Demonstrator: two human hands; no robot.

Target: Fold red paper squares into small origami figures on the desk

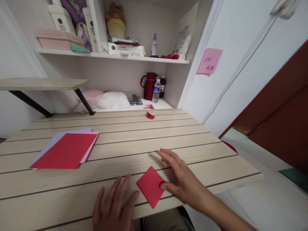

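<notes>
A small red folded paper square (150,186) lies flat near the table's front edge, turned so its corners point up, down and sideways. My right hand (179,175) is beside it, fingers spread, with the thumb tip touching its right corner. To the left, my left hand (116,203) hovers low over the table with its fingers apart, close to the paper but holding nothing. Farther back on the table sits a little red folded paper boat (150,115).
A stack of red, pink and lilac paper sheets (67,150) lies at left on the wooden table (115,166). Behind it, a raised shelf (43,84) stands on black legs. The back cupboard holds a red jug (149,86) and a water bottle (156,91).
</notes>
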